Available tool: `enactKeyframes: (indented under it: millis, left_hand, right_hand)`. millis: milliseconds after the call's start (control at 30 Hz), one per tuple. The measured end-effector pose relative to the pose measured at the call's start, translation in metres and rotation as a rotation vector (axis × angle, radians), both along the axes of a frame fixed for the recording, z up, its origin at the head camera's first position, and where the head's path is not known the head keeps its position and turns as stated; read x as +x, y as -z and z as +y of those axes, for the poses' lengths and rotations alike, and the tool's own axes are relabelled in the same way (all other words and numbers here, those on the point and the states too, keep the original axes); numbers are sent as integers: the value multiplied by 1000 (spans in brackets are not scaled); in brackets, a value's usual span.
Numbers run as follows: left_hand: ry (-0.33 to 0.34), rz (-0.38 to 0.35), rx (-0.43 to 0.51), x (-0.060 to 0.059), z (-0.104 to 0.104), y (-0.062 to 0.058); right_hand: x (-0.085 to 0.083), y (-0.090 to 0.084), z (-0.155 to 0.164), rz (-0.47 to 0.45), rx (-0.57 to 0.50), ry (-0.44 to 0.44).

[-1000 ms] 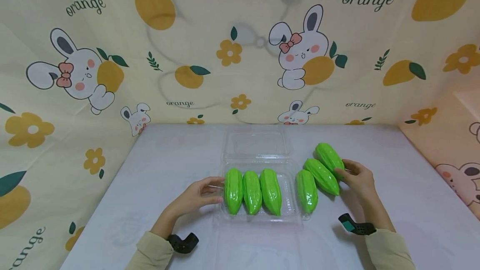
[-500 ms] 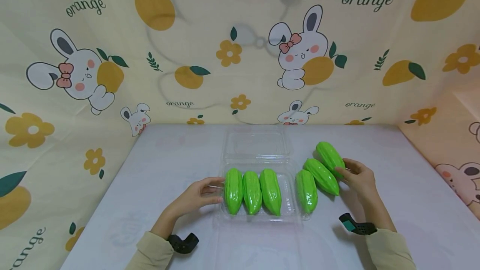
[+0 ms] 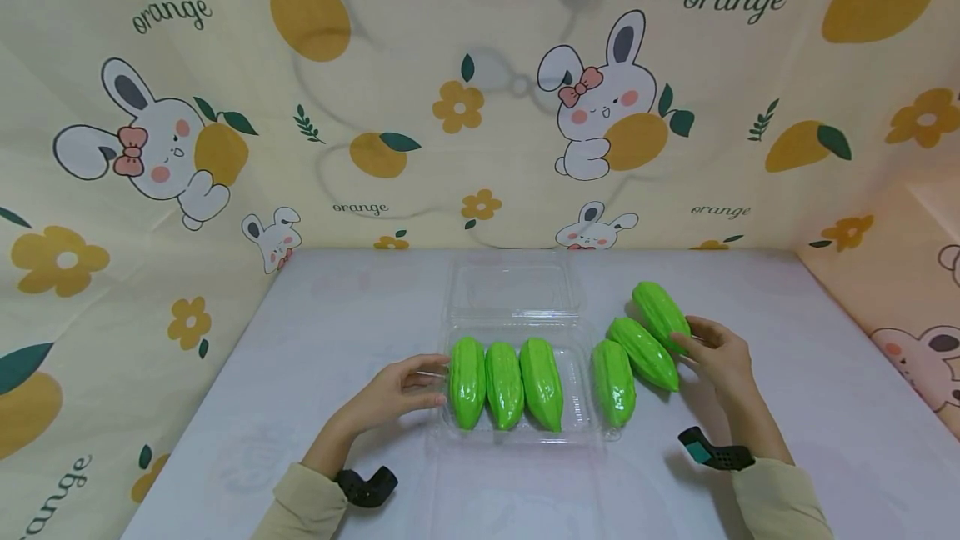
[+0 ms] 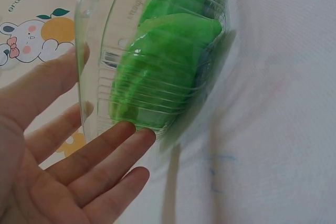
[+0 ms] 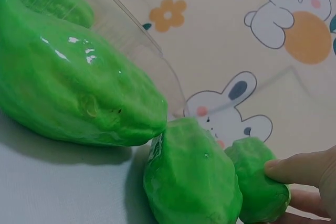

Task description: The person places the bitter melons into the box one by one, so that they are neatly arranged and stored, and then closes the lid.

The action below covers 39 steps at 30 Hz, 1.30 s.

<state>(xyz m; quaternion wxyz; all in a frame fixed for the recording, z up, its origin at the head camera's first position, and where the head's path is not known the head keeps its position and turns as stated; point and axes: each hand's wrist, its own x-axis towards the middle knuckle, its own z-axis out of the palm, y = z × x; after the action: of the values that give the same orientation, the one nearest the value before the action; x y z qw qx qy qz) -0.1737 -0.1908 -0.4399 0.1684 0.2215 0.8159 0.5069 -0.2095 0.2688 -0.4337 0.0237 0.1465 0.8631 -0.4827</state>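
Observation:
Three glossy green bitter melons [image 3: 505, 386], ridged and tapered, lie side by side in an open clear plastic clamshell box [image 3: 576, 390]. My left hand [image 3: 396, 394] is at the box's left side; in the left wrist view its extended fingertips [image 4: 137, 139] touch the ribbed wall. To the right of the box, one bitter melon [image 3: 613, 383] lies close by its edge and another bitter melon [image 3: 643, 354] leans beside it. My right hand [image 3: 722, 352] pinches the near end of the outermost bitter melon [image 3: 660, 313], thumb on one side and fingers on the other.
The clamshell's clear lid [image 3: 514, 286] lies folded back behind the box. A faint transparent sheet [image 3: 517, 490] lies in front on the white table [image 3: 300, 340]. Rabbit-and-orange printed cloth [image 3: 420, 65] walls the table at the back and sides.
The outermost bitter melon has shifted very slightly away, with the right hand on it. The left hand, the box and the other bitter melons stay put.

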Motion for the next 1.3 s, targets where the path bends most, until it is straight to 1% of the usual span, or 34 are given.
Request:
enactKeyframes:
  millis: [67,400,667,800,1000,1300]
  left_hand:
    - [0,-2,1,0,0,0]
    - [-9,-8,-3,0,0,0]
    - [5,-8,12,1,0,0]
    - [5,-7,15,0,0,0]
    - [2,-21,22,0,0,1]
    - [3,-18,21,0,0,2]
  right_hand:
    - [0,-1,-1,0,8,-1]
    - [0,-5,-4,-17,-26,-3]
    - [1,-6,-4,-3,-39,-1]
    - [1,-7,-5,-1,-33,-6]
    - [0,-9,-5,5,-60,-18]
    - [1,-11,-9,7,-73,-28]
